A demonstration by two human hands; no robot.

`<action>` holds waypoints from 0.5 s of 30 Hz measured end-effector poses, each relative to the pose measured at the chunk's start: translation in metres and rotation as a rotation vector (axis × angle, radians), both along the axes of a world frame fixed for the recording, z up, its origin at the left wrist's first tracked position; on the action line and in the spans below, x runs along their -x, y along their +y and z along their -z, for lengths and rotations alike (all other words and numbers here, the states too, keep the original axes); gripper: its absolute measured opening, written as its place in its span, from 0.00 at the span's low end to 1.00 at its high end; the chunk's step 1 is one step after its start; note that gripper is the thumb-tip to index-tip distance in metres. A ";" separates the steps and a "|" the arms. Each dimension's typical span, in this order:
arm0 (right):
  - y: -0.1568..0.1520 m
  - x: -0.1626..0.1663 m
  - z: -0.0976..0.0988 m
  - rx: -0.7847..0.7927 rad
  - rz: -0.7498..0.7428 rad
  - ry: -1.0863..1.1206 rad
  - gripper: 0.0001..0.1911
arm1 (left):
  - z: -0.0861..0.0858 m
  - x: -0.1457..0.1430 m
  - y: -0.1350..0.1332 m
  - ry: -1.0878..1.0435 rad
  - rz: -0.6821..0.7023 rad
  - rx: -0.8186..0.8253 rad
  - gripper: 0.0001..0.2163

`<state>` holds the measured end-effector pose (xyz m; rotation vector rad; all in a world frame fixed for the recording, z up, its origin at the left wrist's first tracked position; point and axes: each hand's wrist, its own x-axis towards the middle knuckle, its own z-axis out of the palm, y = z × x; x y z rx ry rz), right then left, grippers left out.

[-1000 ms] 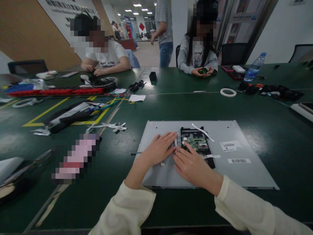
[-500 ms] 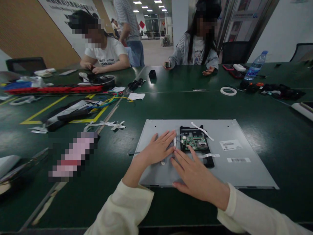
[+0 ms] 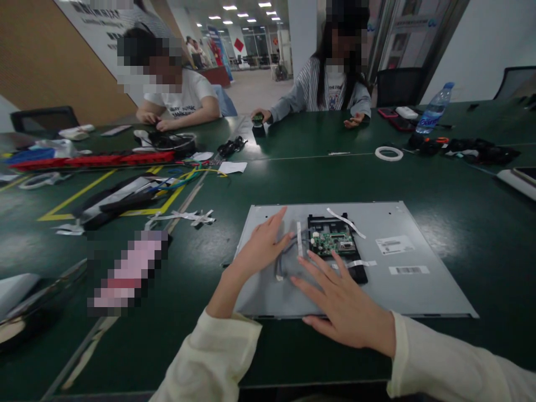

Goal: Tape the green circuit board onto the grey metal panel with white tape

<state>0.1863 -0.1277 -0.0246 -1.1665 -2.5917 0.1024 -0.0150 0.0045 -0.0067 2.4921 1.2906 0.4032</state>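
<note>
A flat grey metal panel (image 3: 419, 290) lies on the table in front of me. On it sits a black plastic bracket (image 3: 359, 273) with a green circuit board (image 3: 330, 243). White tape strips cross the bracket, and another tape strip (image 3: 299, 239) lies over a grey cable (image 3: 281, 259) left of the board. My left hand (image 3: 263, 244) is over the panel's left part, fingers stretched, near the cable and tape, holding nothing. My right hand (image 3: 341, 301) is spread over the panel's near middle, its fingertips close to the tape's lower end and the board; whether they touch is unclear.
Left are a blurred pink-screened phone (image 3: 129, 268), tape scraps (image 3: 192, 216), and a black bundle with wires (image 3: 117, 198). Beyond the panel lie a tape roll (image 3: 388, 153) and a water bottle (image 3: 435, 109). Two people sit across the green table (image 3: 293, 178).
My left hand has moved left off the tape strip, uncovering it and the cable. My right hand has shifted slightly. Across the table, a person's hand has reached to the small black box.
</note>
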 end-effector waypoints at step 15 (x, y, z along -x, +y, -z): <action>0.024 -0.038 0.014 -0.067 0.315 -0.041 0.27 | 0.003 0.000 0.006 -0.117 -0.295 -0.112 0.25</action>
